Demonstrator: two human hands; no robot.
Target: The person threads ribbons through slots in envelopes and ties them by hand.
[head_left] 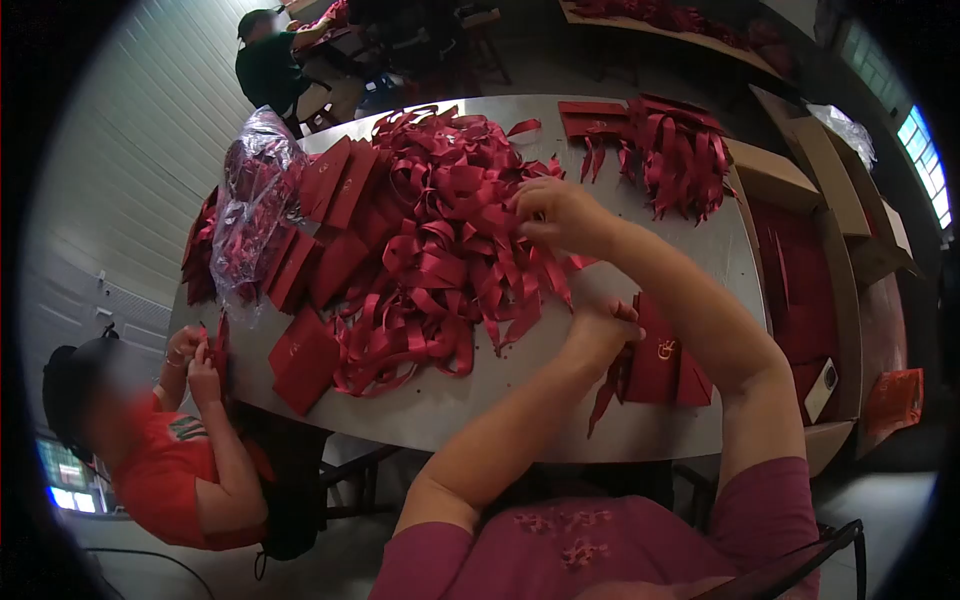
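My right hand (562, 212) is at the right side of a big heap of loose red ribbons (435, 260). Its fingers are curled in a pinch on a ribbon there, partly hidden by the hand itself. Lower down, my left hand (603, 328) is closed at the upper left edge of a red paper bag (655, 355) with a gold print. The bag lies near the table's front edge, below my right forearm. A dark red ribbon end (606, 398) hangs beside it.
Red bags (345, 185) and a clear plastic sack (262, 170) lie left of the heap. More ribboned bags (680, 150) sit at the back right. A cardboard box (845, 300) stands right of the metal table (480, 410). A co-worker (190, 470) sits left; another person (270, 65) works behind.
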